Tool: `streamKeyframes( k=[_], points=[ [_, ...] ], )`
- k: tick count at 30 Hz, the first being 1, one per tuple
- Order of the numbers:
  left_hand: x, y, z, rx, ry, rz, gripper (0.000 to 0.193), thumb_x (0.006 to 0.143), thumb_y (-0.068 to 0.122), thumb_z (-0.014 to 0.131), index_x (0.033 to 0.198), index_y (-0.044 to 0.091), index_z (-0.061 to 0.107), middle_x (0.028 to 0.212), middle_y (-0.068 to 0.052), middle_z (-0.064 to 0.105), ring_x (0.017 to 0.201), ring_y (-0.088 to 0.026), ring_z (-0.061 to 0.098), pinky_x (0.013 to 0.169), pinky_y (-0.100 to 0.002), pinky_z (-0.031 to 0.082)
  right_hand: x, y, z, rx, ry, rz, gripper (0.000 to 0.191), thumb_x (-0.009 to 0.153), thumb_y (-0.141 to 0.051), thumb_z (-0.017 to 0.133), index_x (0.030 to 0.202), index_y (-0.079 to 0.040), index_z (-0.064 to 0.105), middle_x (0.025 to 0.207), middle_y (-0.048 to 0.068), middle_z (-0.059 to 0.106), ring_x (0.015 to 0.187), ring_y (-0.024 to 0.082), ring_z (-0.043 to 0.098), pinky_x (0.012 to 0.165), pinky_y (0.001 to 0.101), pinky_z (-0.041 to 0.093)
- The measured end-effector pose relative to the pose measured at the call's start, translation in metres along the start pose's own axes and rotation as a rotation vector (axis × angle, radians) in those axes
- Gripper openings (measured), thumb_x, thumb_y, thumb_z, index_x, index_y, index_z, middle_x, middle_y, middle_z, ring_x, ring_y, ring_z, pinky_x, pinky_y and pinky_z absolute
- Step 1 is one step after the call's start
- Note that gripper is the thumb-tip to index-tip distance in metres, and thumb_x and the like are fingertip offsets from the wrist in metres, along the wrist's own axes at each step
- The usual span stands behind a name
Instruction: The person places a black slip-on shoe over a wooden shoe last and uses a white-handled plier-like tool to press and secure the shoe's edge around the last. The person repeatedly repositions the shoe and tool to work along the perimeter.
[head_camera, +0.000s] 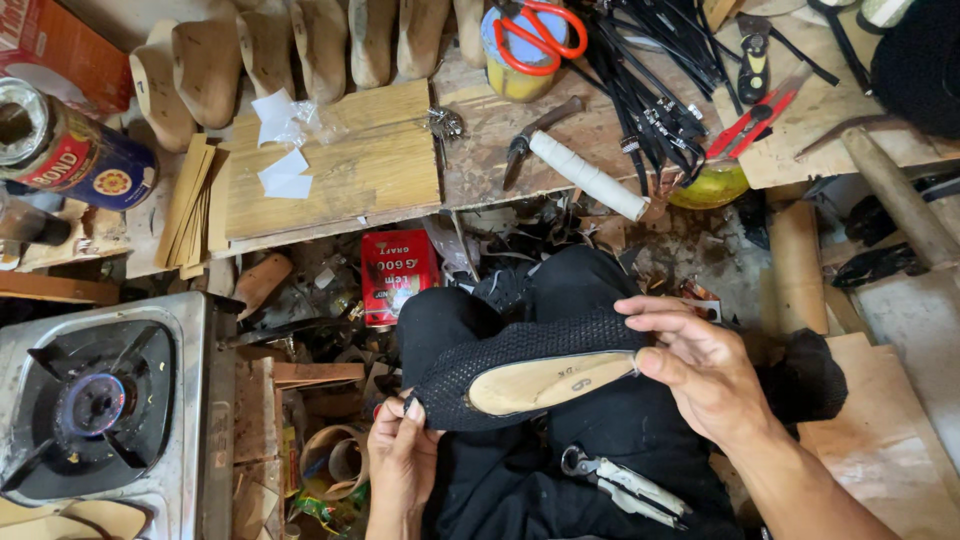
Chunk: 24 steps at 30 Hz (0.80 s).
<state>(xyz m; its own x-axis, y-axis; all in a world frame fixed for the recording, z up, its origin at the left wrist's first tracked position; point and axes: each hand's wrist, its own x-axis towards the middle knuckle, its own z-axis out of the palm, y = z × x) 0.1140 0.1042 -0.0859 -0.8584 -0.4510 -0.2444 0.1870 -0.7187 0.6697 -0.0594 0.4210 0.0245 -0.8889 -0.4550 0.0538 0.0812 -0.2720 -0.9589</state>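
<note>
Between the left hand (400, 455) and the right hand (700, 375), the black mesh shoe upper stretched over a pale wooden last (520, 375) fills the lap, and silver lasting pliers (625, 488) lie just below it on the black trousers. To the left the way is crowded by a steel gas stove (100, 410), a red rectangular tin (398, 272) and floor scraps. Ahead, the wooden workbench (340, 175) has a bare plank patch, hemmed in by a row of wooden lasts (300, 45), a white-handled hammer (575, 165) and a bundle of black straps (650, 90); to the right, bare wooden board (880, 430) lies open.

Shoemaker's workshop: wooden lasts (300, 45), pincers (575, 165).
</note>
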Motion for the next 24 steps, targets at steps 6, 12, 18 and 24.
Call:
streamKeyframes(
  k=[6, 12, 18, 24],
  points=[
    [0.004, -0.001, -0.001, -0.016, -0.008, 0.02, 0.007, 0.101, 0.005, 0.061, 0.095, 0.007, 0.061, 0.103, -0.009, 0.073, 0.091, -0.018, 0.07, 0.083, -0.036, 0.058, 0.002, -0.004, -0.003, 0.089, -0.029, 0.051, 0.034, 0.086, -0.004, 0.078, 0.119, 0.0, 0.071, 0.146, 0.019, 0.06, 0.115, 0.018, 0.058, 0.084, 0.0311, 0.048],
    [0.004, 0.001, 0.01, -0.088, -0.016, -0.004, 0.005, 0.1, 0.005, 0.061, 0.095, 0.008, 0.06, 0.104, -0.01, 0.074, 0.092, -0.019, 0.071, 0.083, -0.038, 0.058, 0.013, -0.016, 0.002, 0.568, 0.029, 0.309, 0.021, 0.093, -0.009, 0.071, 0.112, -0.002, 0.07, 0.136, 0.019, 0.065, 0.12, 0.027, 0.066, 0.102, 0.0464, 0.051],
    [0.0, -0.003, 0.016, -0.135, 0.014, -0.037, 0.006, 0.1, 0.004, 0.061, 0.098, 0.009, 0.062, 0.108, -0.009, 0.074, 0.094, -0.019, 0.071, 0.084, -0.038, 0.058, 0.017, -0.016, 0.004, 0.731, -0.067, 0.38, 0.033, 0.09, -0.005, 0.074, 0.122, -0.003, 0.068, 0.127, 0.016, 0.068, 0.118, 0.028, 0.066, 0.106, 0.0461, 0.047],
    [-0.002, -0.007, 0.015, -0.151, 0.015, -0.02, 0.008, 0.094, 0.005, 0.063, 0.088, 0.01, 0.061, 0.109, -0.009, 0.075, 0.102, -0.019, 0.071, 0.094, -0.039, 0.055, 0.02, 0.015, -0.022, 0.721, -0.027, 0.398, 0.029, 0.089, -0.006, 0.074, 0.118, -0.003, 0.07, 0.122, 0.016, 0.071, 0.114, 0.029, 0.066, 0.103, 0.0455, 0.048]
  ],
)
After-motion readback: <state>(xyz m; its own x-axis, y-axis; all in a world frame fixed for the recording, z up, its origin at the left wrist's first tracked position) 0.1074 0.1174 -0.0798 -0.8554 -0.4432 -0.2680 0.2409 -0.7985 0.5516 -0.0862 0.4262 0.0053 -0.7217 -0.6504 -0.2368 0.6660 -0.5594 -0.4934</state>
